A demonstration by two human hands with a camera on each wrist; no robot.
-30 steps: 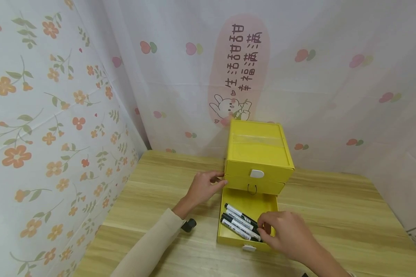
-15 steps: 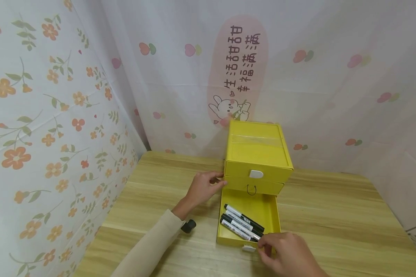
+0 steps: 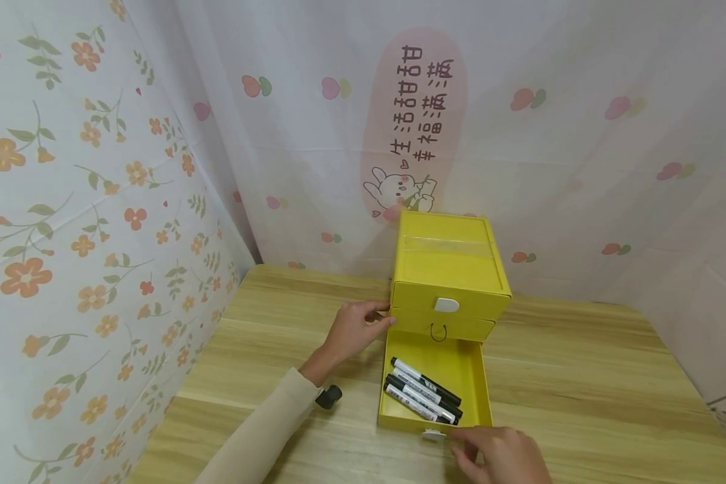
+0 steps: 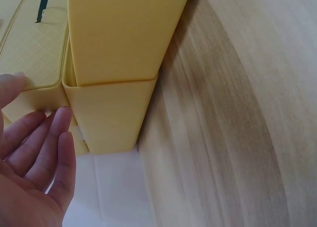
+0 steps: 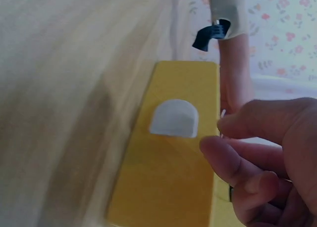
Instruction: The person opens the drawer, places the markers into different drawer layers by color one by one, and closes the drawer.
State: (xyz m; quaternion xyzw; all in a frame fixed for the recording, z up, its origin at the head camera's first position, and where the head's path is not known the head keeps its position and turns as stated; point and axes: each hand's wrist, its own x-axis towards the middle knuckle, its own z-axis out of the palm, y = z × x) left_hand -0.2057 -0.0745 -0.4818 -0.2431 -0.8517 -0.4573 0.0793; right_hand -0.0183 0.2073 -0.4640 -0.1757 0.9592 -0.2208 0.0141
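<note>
A yellow drawer box (image 3: 448,255) stands on the table with its bottom drawer (image 3: 474,376) pulled out. Several black-and-white markers (image 3: 420,396) lie slanted inside that drawer. At the box's left front corner is my left hand (image 3: 353,329); the left wrist view shows its thumb on the middle drawer's front and its fingertips against the side. My right hand (image 3: 499,454) hovers by the drawer's front, near the white pull tab (image 5: 176,119). Its thumb and index finger are slightly apart with nothing between them, and the other fingers curl loosely.
The middle drawer front bears a dark cord loop (image 3: 438,332), the top one a white tab (image 3: 447,305). A black object (image 3: 329,396) sits at my left cuff. Patterned curtains (image 3: 314,134) hang behind and left of the wooden table (image 3: 581,376).
My right hand has left the markers and come back toward me, to the front of the open drawer. The markers lie in the drawer. My left hand has stayed at the box's corner.
</note>
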